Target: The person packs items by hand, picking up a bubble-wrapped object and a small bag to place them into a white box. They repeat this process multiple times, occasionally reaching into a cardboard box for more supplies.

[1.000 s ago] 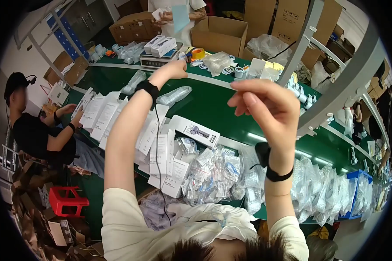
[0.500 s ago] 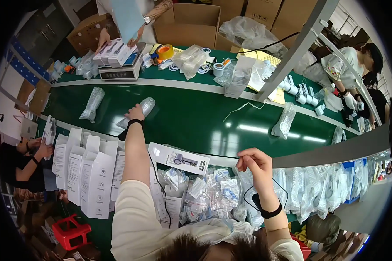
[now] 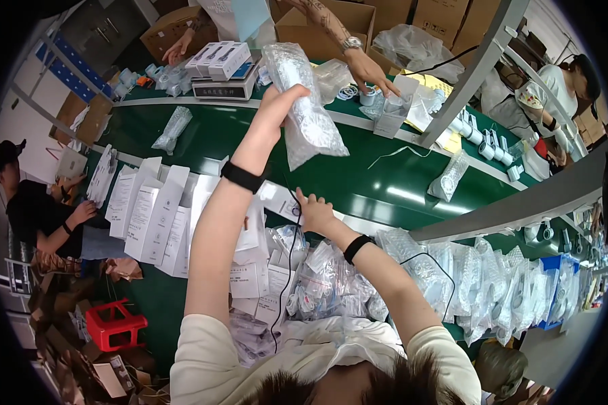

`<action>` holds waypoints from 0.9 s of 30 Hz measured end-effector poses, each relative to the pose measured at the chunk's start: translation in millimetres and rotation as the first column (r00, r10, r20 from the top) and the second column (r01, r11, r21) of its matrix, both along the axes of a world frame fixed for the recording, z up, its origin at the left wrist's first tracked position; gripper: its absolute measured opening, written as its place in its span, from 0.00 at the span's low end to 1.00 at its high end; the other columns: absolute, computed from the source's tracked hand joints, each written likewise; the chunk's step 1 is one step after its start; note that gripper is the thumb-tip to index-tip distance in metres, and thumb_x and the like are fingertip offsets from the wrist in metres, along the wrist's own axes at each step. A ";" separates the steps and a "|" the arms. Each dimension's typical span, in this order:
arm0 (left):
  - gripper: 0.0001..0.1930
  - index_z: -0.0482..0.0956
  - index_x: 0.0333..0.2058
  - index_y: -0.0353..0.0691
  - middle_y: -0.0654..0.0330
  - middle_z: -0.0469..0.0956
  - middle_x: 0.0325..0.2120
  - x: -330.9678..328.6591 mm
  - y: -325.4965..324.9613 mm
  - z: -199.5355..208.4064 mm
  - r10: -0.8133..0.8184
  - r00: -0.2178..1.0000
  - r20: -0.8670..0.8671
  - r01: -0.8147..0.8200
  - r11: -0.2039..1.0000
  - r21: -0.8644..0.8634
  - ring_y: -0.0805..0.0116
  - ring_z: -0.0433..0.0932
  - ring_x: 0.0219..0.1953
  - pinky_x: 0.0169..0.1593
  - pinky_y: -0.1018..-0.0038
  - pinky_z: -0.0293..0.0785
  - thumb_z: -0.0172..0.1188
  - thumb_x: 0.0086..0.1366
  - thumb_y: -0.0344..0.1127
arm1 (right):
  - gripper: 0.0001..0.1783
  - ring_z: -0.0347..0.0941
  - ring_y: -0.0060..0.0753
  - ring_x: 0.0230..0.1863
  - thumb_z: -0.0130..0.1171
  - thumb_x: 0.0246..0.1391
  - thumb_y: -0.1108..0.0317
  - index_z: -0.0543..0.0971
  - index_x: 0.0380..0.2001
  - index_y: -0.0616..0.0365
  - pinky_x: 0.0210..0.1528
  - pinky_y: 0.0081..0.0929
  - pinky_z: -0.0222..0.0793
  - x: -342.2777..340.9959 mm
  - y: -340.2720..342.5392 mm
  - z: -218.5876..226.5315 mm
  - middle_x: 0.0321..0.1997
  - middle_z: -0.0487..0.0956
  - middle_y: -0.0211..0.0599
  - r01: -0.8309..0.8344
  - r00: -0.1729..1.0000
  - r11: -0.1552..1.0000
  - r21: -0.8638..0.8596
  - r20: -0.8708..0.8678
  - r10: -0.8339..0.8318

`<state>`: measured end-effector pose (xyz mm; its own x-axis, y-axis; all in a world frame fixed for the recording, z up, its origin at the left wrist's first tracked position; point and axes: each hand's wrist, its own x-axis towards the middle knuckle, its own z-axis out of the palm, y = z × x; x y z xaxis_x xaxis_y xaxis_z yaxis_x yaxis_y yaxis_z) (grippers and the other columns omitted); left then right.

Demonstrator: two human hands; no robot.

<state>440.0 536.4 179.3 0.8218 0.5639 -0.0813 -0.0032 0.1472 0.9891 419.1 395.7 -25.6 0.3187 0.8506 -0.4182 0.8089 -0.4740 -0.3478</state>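
My left hand [image 3: 282, 113] is raised over the green work surface, its thumb and fingers closed round a bubble-wrapped package [image 3: 311, 115]. The wrap is clear and cloudy, so the item inside cannot be made out. Lower and to the right, my right hand [image 3: 316, 212] grips a long white printed box [image 3: 275, 198] lying at the near edge of the green belt. The hand covers much of that box. Just left of it, several upright white cartons [image 3: 163, 219] with raised flaps stand in a row. Clear bags of small parts [image 3: 324, 277] lie heaped in front of me.
Bubble-wrapped packages [image 3: 173, 129] [image 3: 448, 177] lie on the belt. A row of wrapped items [image 3: 500, 287] stands at right. Across the belt, a co-worker's hand [image 3: 371, 75] reaches near a white carton; boxes [image 3: 219, 59] sit on a scale [image 3: 224, 89]. A metal post [image 3: 476, 71] rises at right.
My left hand has lifted the bubble-wrapped package off the belt. My right hand has come left and down onto the white box. The co-worker opposite has let go of the boxes on the scale.
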 end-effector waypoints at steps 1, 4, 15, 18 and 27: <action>0.24 0.68 0.42 0.31 0.58 0.74 0.34 -24.0 -11.7 11.5 0.026 1.000 0.000 -0.026 1.000 0.007 0.69 0.73 0.35 0.38 0.73 0.69 0.58 0.46 0.37 | 0.60 0.61 0.55 0.50 0.68 0.25 0.56 0.43 0.61 0.56 0.47 0.51 0.60 -1.7 -2.0 8.3 0.50 0.64 0.47 0.101 0.995 0.993 0.056 0.000 -0.101; 0.22 0.68 0.43 0.32 0.58 0.73 0.35 -72.3 -42.8 22.9 -0.082 0.986 0.145 0.096 0.991 -0.093 0.70 0.73 0.37 0.40 0.73 0.69 0.58 0.48 0.33 | 0.60 0.62 0.53 0.50 0.67 0.24 0.57 0.43 0.60 0.58 0.47 0.48 0.61 19.2 -24.3 32.7 0.50 0.64 0.48 0.328 0.944 0.915 0.236 -0.038 -0.329; 0.22 0.66 0.45 0.31 0.55 0.72 0.37 -153.9 -95.8 -45.6 -0.056 0.998 0.008 0.055 0.926 -0.374 0.66 0.73 0.39 0.42 0.74 0.70 0.56 0.48 0.27 | 0.57 0.62 0.52 0.50 0.66 0.24 0.59 0.47 0.59 0.63 0.51 0.36 0.62 39.5 -98.6 34.4 0.51 0.63 0.54 0.499 0.865 0.810 0.306 -0.126 -0.486; 0.22 0.66 0.45 0.31 0.55 0.72 0.37 -166.6 -102.0 -62.3 0.010 1.000 -0.004 -0.011 0.904 -0.428 0.65 0.73 0.39 0.42 0.73 0.70 0.56 0.48 0.27 | 0.57 0.62 0.52 0.51 0.66 0.24 0.59 0.47 0.59 0.63 0.51 0.36 0.62 40.8 -99.8 25.5 0.52 0.63 0.53 0.538 0.842 0.782 0.313 -0.170 -0.512; 0.25 0.64 0.47 0.32 0.55 0.72 0.38 -187.4 -115.1 -92.1 -0.021 0.994 -0.111 -0.041 0.852 -0.522 0.65 0.73 0.39 0.42 0.73 0.70 0.56 0.47 0.24 | 0.61 0.61 0.53 0.51 0.67 0.24 0.57 0.42 0.60 0.61 0.49 0.46 0.61 45.1 -94.8 16.6 0.53 0.61 0.50 0.564 0.825 0.797 0.214 -0.110 -0.554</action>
